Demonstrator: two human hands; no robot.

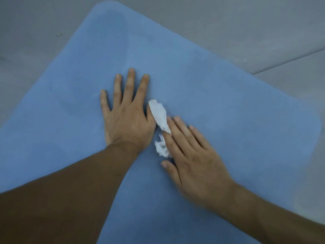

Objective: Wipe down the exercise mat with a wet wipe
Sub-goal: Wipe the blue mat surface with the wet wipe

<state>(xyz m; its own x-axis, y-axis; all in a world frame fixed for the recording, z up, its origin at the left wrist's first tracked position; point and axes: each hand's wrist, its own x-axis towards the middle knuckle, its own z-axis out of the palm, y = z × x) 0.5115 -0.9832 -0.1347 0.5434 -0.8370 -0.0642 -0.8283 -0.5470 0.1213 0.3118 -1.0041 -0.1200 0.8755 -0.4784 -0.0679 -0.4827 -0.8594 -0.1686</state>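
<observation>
While the right hand [191,155] lies with its fingers nearly straight on the wet wipe [160,114], pressing the crumpled white sheet against the exercise mat [219,88], the wiping looks to be under way rather than finished. The wipe sits near the middle of the blue mat, bunched into a narrow strip that shows beyond the index finger and again beside the thumb. The left hand [126,120], just beside the wipe, is spread wide and palm down on the mat, holding nothing, seemingly as a brace. Faint darker patches on the far and left parts of the mat may be damp from wiping, though the blur leaves that unsure. The right side shows no such marks and likely remains to be done. The mat lies flat on a grey floor [228,23], and its near end is out of view, so what is left there cannot be told
</observation>
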